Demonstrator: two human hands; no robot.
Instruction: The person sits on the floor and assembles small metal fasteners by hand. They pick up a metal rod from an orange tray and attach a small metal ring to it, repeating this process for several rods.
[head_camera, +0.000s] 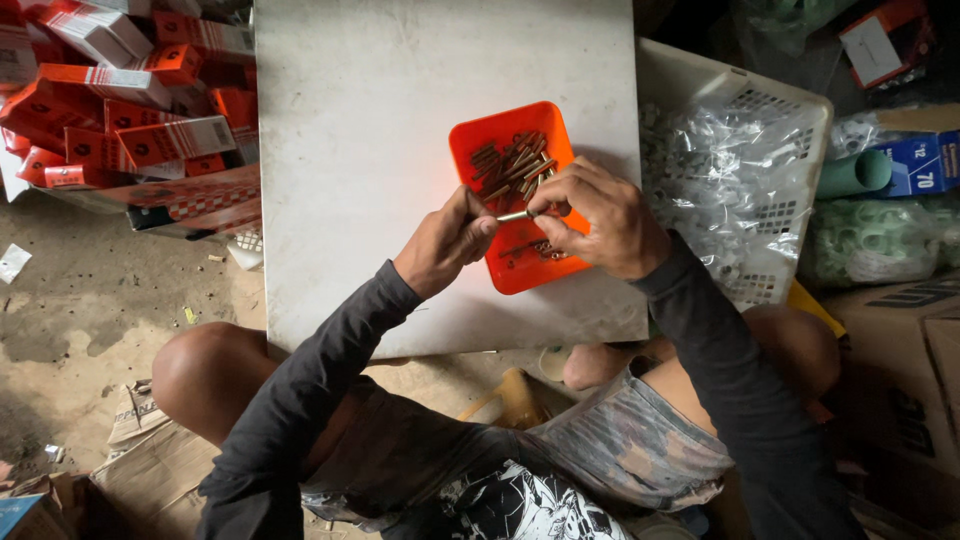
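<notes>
Both hands pinch one short metal pin (517, 214) between them, just right of the frame's centre, over an orange tray (475, 140). Going from left to right: the upper left of the frame is heaped with red and white cartons (120, 100), well apart from the work. Next comes a pale board (360, 150) that lies across the person's knees and bears the tray. The left hand (440, 245) closes thumb and fingers on the pin's left end; the right hand (600, 220) closes its fingertips on the right end, so the pin lies nearly level, above the tray's middle. More brown pins (515, 165) lie loose in the tray's upper half, and a few small parts lie near its lower half, partly hidden by the right hand. At the right edge of the board stands a white basket (790, 110) full of clear bags.

By my reading, the step in hand is fitting or checking a single pin held between the two hands. Any further handling calls for a steady pinch at both ends, since the piece is thin and hangs over the loose heap.
</notes>
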